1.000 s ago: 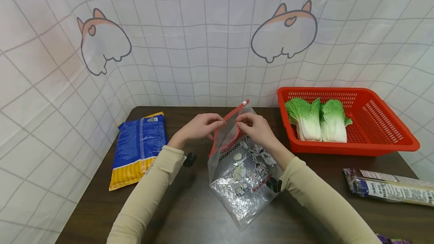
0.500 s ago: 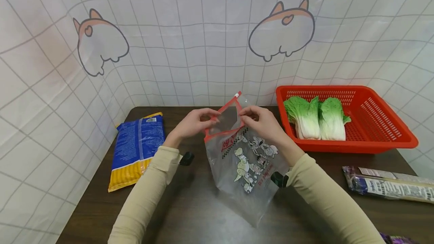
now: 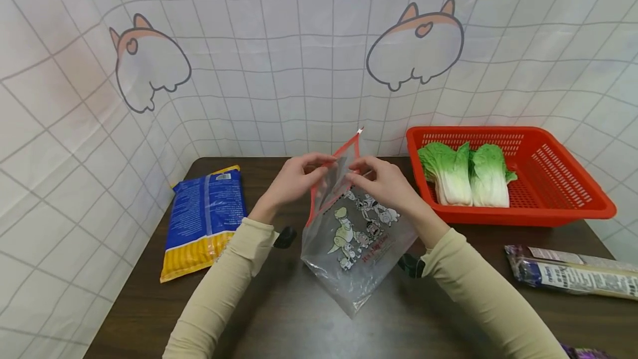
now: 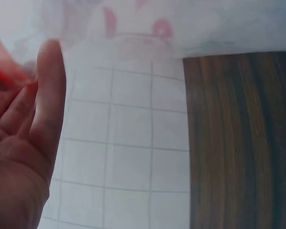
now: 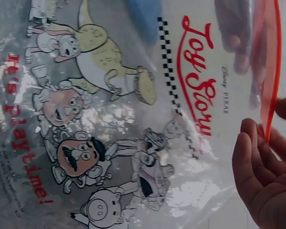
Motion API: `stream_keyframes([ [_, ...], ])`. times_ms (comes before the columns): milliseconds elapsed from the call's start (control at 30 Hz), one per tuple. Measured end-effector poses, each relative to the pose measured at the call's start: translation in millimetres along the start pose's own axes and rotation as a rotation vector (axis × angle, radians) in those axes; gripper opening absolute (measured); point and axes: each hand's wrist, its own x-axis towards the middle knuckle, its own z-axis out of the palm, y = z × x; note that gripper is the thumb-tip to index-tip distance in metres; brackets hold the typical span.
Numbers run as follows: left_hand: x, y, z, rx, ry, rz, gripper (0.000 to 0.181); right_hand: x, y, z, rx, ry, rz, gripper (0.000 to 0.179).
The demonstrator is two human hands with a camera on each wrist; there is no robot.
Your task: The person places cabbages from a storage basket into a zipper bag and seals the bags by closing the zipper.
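A clear zipper bag [image 3: 356, 242] with cartoon figures and a red-edged mouth hangs tilted over the middle of the table. My left hand [image 3: 300, 177] pinches the left side of its red edge, which shows between thumb and fingers in the left wrist view. On the near side of the mouth, my right hand [image 3: 381, 181] pinches the red rim; in the right wrist view the fingers [image 5: 250, 176] close on the red strip [image 5: 271, 62]. The mouth gapes between both hands. A white slider [image 3: 360, 131] sits at the bag's top corner.
On the left lies a blue and yellow packet [image 3: 204, 223]. A red basket [image 3: 518, 215] at the back right holds two heads of Chinese cabbage [image 3: 451, 173]. Long wrapped packages [image 3: 573, 276] lie at the right, and a purple wrapper [image 3: 585, 352] shows at the front edge.
The bag swung up and to the right, then back left, its mouth widening and then narrowing. Both hands kept their pinch on the rim and have drawn closer together since half a second ago.
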Motion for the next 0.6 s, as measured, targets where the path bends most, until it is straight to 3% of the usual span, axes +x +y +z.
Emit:
stream_keyframes([
  [167,-3.9,22.3,0.5,0.173,0.204,0.083,0.028,-1.4,-2,-3,-0.016,0.064,-0.038,0.022],
  [333,-11.3,67.0,-0.6,0.371,0.402,0.229,0.030,6.8,-6,-3,0.065,0.106,-0.073,0.024],
  [467,-23.8,112.8,1.7,0.539,0.536,0.402,0.030,20.2,-19,-1,0.315,0.101,-0.117,0.028],
  [600,-33.0,150.3,19.0,0.721,0.584,0.570,0.028,29.7,-31,3,0.556,0.114,-0.144,0.029],
])
